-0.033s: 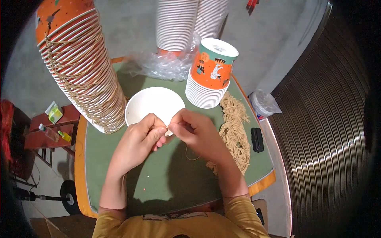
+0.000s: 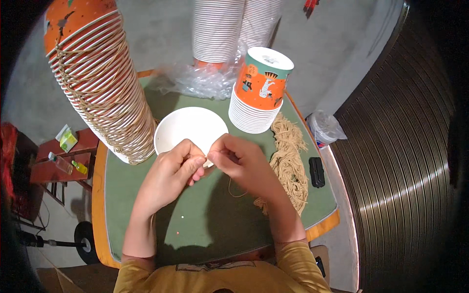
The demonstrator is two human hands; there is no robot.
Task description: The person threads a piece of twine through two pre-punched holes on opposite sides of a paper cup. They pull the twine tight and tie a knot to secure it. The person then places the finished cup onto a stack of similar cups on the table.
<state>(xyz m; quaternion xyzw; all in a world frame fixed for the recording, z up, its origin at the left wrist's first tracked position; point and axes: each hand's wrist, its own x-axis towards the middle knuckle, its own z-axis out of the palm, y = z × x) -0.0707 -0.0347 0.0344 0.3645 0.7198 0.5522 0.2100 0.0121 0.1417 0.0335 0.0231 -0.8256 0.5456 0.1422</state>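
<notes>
My left hand and my right hand meet at the fingertips, each closed in a pinch. A thin tan cord hangs in a curve under my right hand; the part between my fingertips is mostly hidden. Just beyond my hands, an open white paper tub faces me with its round mouth, its lower rim behind my fingers. To the right lies a bundle of tan cords. At the left rises a tall leaning stack of orange-and-white tubs, with tan cord loops draped along it.
A shorter stack of upturned orange tubs stands at the back right of the green table. Crumpled clear plastic lies beside it, near more stacked tubs. A black case rests by the right edge. Beyond is a lidded bucket.
</notes>
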